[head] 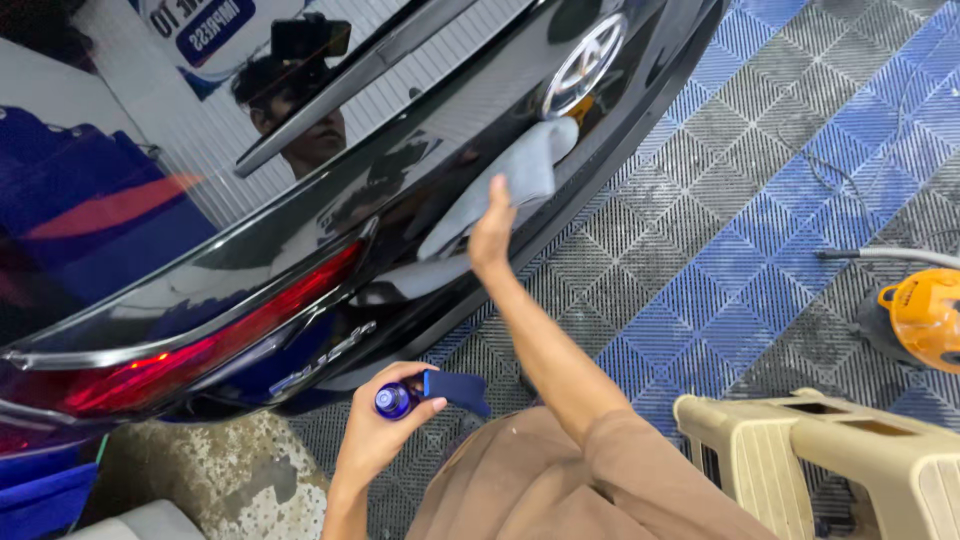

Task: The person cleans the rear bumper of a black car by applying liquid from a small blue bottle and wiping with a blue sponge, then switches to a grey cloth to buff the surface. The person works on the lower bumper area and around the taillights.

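Two hands busy: right hand (491,232) pressing grey microfibre cloth (520,180) flat against glossy black car boot lid (440,120) below chrome emblem (584,62); left hand (385,425) gripping small blue bottle (395,401) with dark blue applicator pad (458,390), near red tail light (210,345).

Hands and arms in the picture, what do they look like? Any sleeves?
Both arms are bare from the elbow down, with no gloves, rings or watch showing on the left hand or right hand. A short light-brown sleeve covers the right upper arm.
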